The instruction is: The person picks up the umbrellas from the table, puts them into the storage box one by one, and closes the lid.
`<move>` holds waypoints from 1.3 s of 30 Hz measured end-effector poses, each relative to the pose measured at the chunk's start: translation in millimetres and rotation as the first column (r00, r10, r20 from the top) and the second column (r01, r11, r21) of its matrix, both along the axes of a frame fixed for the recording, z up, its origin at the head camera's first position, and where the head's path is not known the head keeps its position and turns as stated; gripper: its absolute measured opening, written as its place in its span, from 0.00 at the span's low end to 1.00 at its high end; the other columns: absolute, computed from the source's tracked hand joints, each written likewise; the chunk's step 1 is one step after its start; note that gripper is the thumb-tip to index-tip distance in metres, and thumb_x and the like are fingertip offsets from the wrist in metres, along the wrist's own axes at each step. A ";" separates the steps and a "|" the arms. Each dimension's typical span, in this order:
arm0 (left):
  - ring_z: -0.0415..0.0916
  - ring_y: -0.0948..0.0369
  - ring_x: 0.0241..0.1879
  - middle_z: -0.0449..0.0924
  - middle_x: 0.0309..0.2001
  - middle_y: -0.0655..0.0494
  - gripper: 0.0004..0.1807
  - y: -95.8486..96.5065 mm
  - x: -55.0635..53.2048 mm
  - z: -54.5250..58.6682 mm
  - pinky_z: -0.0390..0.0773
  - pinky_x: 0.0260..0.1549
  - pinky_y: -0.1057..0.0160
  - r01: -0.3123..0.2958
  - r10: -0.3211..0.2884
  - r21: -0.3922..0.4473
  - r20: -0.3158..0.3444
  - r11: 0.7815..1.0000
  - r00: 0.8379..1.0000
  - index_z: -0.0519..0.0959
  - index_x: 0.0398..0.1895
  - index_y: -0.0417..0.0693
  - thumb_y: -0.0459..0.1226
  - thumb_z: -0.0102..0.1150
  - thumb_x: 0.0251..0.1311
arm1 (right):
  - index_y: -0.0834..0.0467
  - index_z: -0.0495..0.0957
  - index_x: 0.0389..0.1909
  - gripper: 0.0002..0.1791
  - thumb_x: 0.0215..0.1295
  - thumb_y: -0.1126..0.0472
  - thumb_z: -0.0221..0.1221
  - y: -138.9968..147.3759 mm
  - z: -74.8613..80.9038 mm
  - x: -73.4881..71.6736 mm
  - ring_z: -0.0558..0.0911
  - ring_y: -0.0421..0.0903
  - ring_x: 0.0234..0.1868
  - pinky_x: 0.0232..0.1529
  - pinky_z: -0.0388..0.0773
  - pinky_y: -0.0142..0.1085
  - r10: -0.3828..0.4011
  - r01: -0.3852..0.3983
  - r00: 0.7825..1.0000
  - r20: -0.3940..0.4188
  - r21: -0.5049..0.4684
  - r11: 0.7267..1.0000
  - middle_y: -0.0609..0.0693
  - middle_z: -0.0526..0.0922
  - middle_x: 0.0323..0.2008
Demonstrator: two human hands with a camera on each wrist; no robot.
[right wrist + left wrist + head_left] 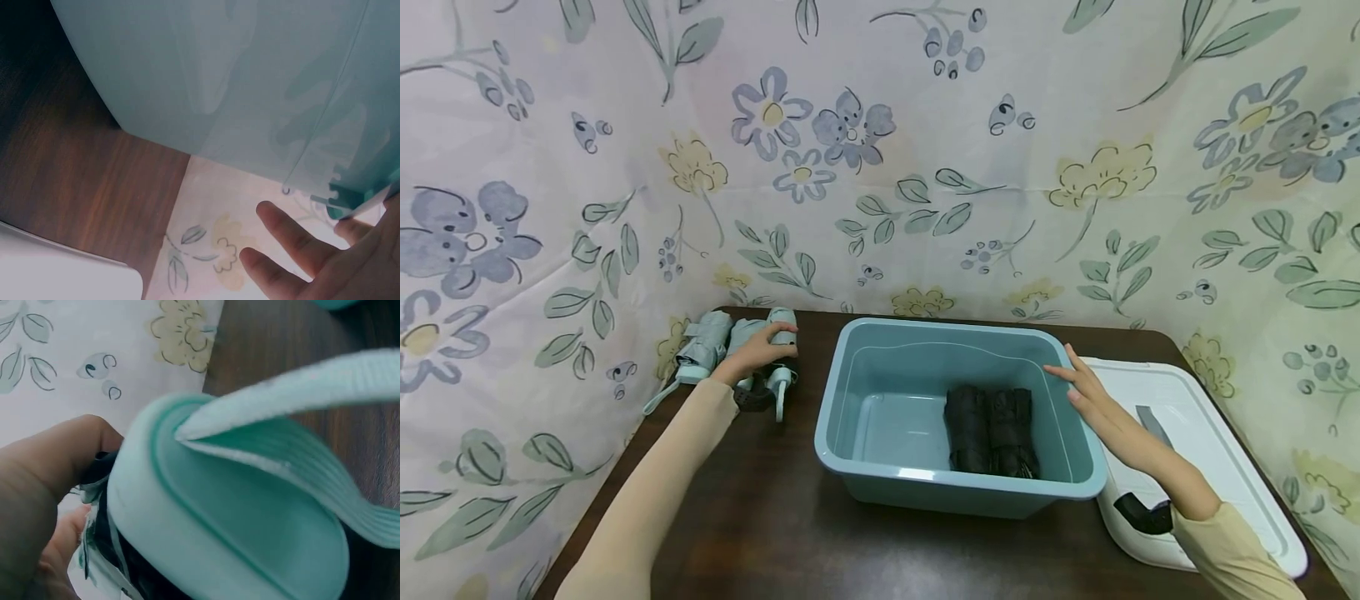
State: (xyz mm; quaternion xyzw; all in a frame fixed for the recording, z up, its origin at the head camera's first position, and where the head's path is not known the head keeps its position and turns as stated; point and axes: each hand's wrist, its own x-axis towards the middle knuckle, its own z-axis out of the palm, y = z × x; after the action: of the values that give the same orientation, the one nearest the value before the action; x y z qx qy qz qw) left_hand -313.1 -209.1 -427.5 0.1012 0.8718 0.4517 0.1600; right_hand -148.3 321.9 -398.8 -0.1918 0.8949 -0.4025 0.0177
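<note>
Three light teal folded umbrellas lie side by side at the table's back left. My left hand (pixel 754 357) grips the rightmost folded umbrella (pixel 782 316). In the left wrist view its handle end (pixel 250 512) with a looped strap (pixel 300 381) fills the middle, thumb and fingers around the body behind it. Left of it are the middle umbrella (pixel 743 333) and the outer one (pixel 703 342). My right hand (pixel 1108 412) is at the right rim of a blue-grey plastic bin (pixel 925 493), its fingers extended and spread. Two black folded umbrellas (pixel 967 429) lie together inside the bin's right half.
Right of the bin lies a white lid-like panel (pixel 1217 450) with a grey strip (pixel 1153 425) on it. A floral cloth (pixel 910 183) hangs behind and to the left of the dark wooden table (pixel 760 517).
</note>
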 end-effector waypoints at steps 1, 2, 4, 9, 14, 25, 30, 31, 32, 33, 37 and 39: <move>0.59 0.41 0.57 0.46 0.70 0.38 0.29 -1.0 -0.6 0.0 0.66 0.48 0.46 -0.005 0.005 0.023 0.014 1.000 1.000 0.58 0.66 0.45 0.42 0.52 0.64 | 0.49 0.54 0.70 0.24 0.74 0.57 0.36 0.4 -0.2 -0.1 0.31 0.62 0.71 0.49 0.39 0.76 0.000 0.000 1.000 -0.001 -0.001 1.000 0.45 0.27 0.73; 0.58 0.41 0.60 0.45 0.70 0.39 0.29 -1.5 -0.9 -0.3 0.66 0.50 0.44 -0.014 0.013 0.041 0.033 0.999 0.999 0.58 0.67 0.47 0.43 0.51 0.64 | 0.50 0.54 0.70 0.24 0.74 0.57 0.36 0.7 -0.4 -0.2 0.31 0.62 0.71 0.49 0.39 0.76 0.000 0.000 1.000 -0.002 -0.001 1.000 0.45 0.27 0.73; 0.57 0.41 0.62 0.48 0.70 0.40 0.29 -1.8 0.0 0.3 0.65 0.51 0.43 -0.030 0.026 0.068 0.059 0.997 0.998 0.57 0.67 0.49 0.44 0.50 0.65 | 0.50 0.54 0.70 0.25 0.74 0.57 0.36 1.1 -0.7 -0.4 0.31 0.62 0.71 0.49 0.39 0.76 0.001 -0.001 1.000 -0.004 -0.001 1.000 0.45 0.27 0.73; 0.66 0.53 0.35 0.48 0.68 0.41 0.28 0.8 3.8 2.3 0.67 0.34 0.56 -0.083 0.072 0.126 0.090 0.989 0.993 0.57 0.67 0.53 0.44 0.49 0.65 | 0.53 0.54 0.70 0.25 0.74 0.57 0.36 1.1 -1.8 -0.7 0.31 0.63 0.71 0.49 0.39 0.76 -0.001 0.001 1.000 -0.009 0.000 1.000 0.45 0.27 0.73; 0.49 0.64 0.14 0.61 0.60 0.44 0.27 2.6 7.0 3.8 0.61 0.18 0.65 -0.091 0.076 0.198 0.084 0.976 0.994 0.58 0.66 0.52 0.43 0.50 0.66 | 0.52 0.53 0.70 0.25 0.74 0.57 0.36 0.9 -2.6 -1.0 0.31 0.62 0.71 0.48 0.39 0.77 0.002 -0.002 1.000 -0.011 -0.003 1.000 0.45 0.27 0.73; 0.66 0.58 0.44 0.44 0.70 0.45 0.28 12.3 15.0 22.2 0.67 0.36 0.62 -0.072 0.034 0.335 0.118 0.940 0.992 0.52 0.69 0.50 0.43 0.44 0.69 | 0.52 0.54 0.70 0.25 0.74 0.56 0.36 0.9 -0.3 -1.2 0.31 0.63 0.71 0.49 0.38 0.76 -0.001 0.001 1.000 -0.004 -0.008 1.000 0.46 0.27 0.73; 0.60 0.49 0.53 0.41 0.70 0.44 0.28 16.0 18.9 30.8 0.66 0.41 0.58 -0.093 0.037 0.385 0.150 0.918 0.988 0.51 0.69 0.50 0.42 0.43 0.69 | 0.53 0.54 0.70 0.25 0.74 0.56 0.36 1.7 -0.4 -2.1 0.31 0.63 0.71 0.49 0.38 0.76 0.002 -0.002 1.000 -0.006 -0.008 1.000 0.47 0.27 0.73; 0.60 0.49 0.53 0.42 0.70 0.44 0.28 16.4 20.1 33.0 0.66 0.41 0.58 -0.087 0.031 0.384 0.150 0.919 0.988 0.51 0.69 0.51 0.42 0.43 0.69 | 0.53 0.53 0.70 0.25 0.74 0.56 0.36 1.7 -0.3 -2.5 0.31 0.63 0.71 0.49 0.38 0.76 0.004 -0.004 1.000 -0.005 -0.007 1.000 0.47 0.27 0.73; 0.60 0.49 0.54 0.41 0.70 0.44 0.28 16.5 21.4 35.5 0.65 0.41 0.58 -0.072 0.019 0.378 0.143 0.923 0.990 0.50 0.69 0.51 0.43 0.43 0.69 | 0.52 0.53 0.70 0.25 0.74 0.56 0.36 1.7 -0.3 -2.6 0.31 0.63 0.71 0.49 0.38 0.76 0.007 -0.007 1.000 -0.004 -0.007 1.000 0.47 0.27 0.73; 0.60 0.49 0.54 0.42 0.70 0.44 0.28 17.1 22.7 38.1 0.66 0.41 0.57 -0.072 0.019 0.377 0.143 0.923 0.990 0.51 0.69 0.51 0.43 0.43 0.69 | 0.52 0.53 0.70 0.25 0.74 0.56 0.36 1.7 -0.5 -2.7 0.31 0.63 0.71 0.49 0.39 0.76 0.005 -0.005 1.000 -0.002 -0.007 1.000 0.47 0.27 0.73; 0.61 0.47 0.56 0.42 0.70 0.45 0.27 18.2 27.8 49.6 0.68 0.42 0.55 -0.048 0.000 0.361 0.132 0.931 0.991 0.53 0.68 0.53 0.44 0.44 0.68 | 0.51 0.53 0.70 0.25 0.74 0.56 0.36 1.8 -1.7 -2.9 0.31 0.63 0.71 0.49 0.39 0.76 0.006 -0.006 1.000 0.003 -0.004 1.000 0.49 0.27 0.73; 0.64 0.48 0.53 0.45 0.69 0.45 0.27 18.6 30.3 54.7 0.70 0.41 0.55 -0.043 -0.008 0.362 0.139 0.931 0.990 0.54 0.68 0.55 0.45 0.45 0.68 | 0.51 0.53 0.70 0.25 0.74 0.56 0.36 1.9 -2.3 -2.9 0.31 0.63 0.71 0.49 0.39 0.76 0.008 -0.008 1.000 0.003 -0.004 1.000 0.49 0.27 0.73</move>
State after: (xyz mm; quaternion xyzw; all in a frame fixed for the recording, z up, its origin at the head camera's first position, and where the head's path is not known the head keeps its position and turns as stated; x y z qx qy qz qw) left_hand -282.8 -190.5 -372.8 0.0897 0.7606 0.6129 0.1946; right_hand -151.2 323.8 -401.1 -0.1948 0.8934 -0.4043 0.0202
